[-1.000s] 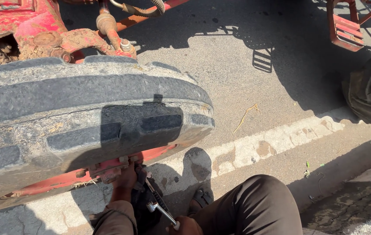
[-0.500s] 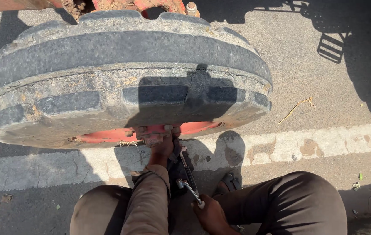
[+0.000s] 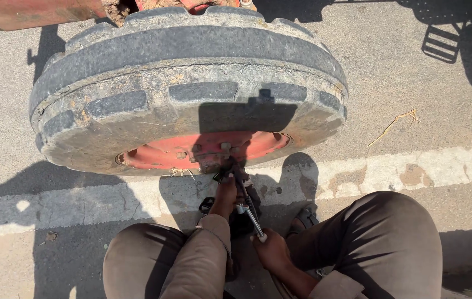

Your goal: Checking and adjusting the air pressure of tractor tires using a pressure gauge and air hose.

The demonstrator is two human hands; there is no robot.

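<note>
1. Head view looks straight down on a large worn tyre (image 3: 189, 88) with a red rim (image 3: 205, 149), seen from above a crouching person's knees.
2. At 6 o'clock of the rim, the left hand (image 3: 225, 191) reaches up to the wheel's lower edge, beside a row of studs and nuts (image 3: 225, 147).
3. Its fingers (image 3: 228, 176) are closed round the top end of a metal wrench (image 3: 245, 202), right where the tool meets the rim; how tightly they pinch cannot be told in the shadow.
4. That wrench runs as a slim shaft from the rim at 12 o'clock down toward 5 o'clock, tilted, with a bright socket joint about midway.
5. At the wrench's lower end, the right hand (image 3: 272, 252) is wrapped about the handle tip, fingers curled shut on it, knuckles toward the camera.
6. Both forearms wear tan sleeves; the left sleeve (image 3: 205, 254) lies along the left knee (image 3: 136, 260), and the right knee (image 3: 380, 238) bulks at 4 o'clock of the hands.
7. A sandalled foot (image 3: 302, 218) shows between the knees, just right of the wrench.
8. Under everything lies grey asphalt (image 3: 413, 83) crossed by a worn white painted line (image 3: 391, 171), which passes beneath the tyre from 9 to 3 o'clock.
9. A dry twig (image 3: 396, 123) rests on the road at 2 o'clock of the hands, well apart from the tyre.
</note>
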